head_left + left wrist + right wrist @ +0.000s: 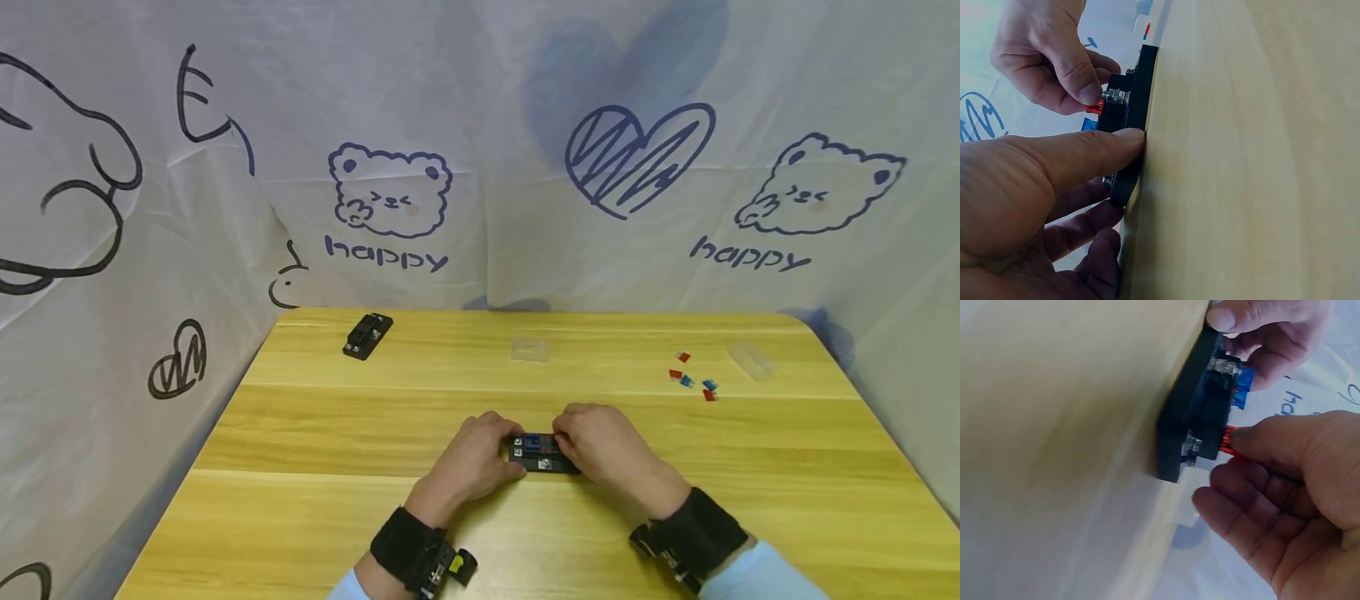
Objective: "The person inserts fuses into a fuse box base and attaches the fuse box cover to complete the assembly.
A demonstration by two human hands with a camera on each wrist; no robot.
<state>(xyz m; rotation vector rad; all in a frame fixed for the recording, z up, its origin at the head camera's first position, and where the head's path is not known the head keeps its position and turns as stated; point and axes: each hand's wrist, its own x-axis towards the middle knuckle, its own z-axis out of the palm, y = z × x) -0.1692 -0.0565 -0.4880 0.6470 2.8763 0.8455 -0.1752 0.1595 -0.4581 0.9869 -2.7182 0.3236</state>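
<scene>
A black fuse block (529,463) with metal studs lies flat on the wooden table, in front of the person. The left hand (476,457) grips its left end, thumb along the near side and fingers round the far side. At the block's right end, the right hand (603,443) pinches a red blade fuse (1227,440) between thumb and forefinger, right at the top of the block. Blue blade fuses (1244,386) stand in the block toward the left hand. The right hand's remaining fingers are loosely bent beside the block.
A second black fuse block (367,336) lies at the back left. One clear plastic cover (529,350) sits at the back middle, another clear plastic piece (752,362) at the back right. Several loose fuses, red (709,396) and blue (686,381), lie near it.
</scene>
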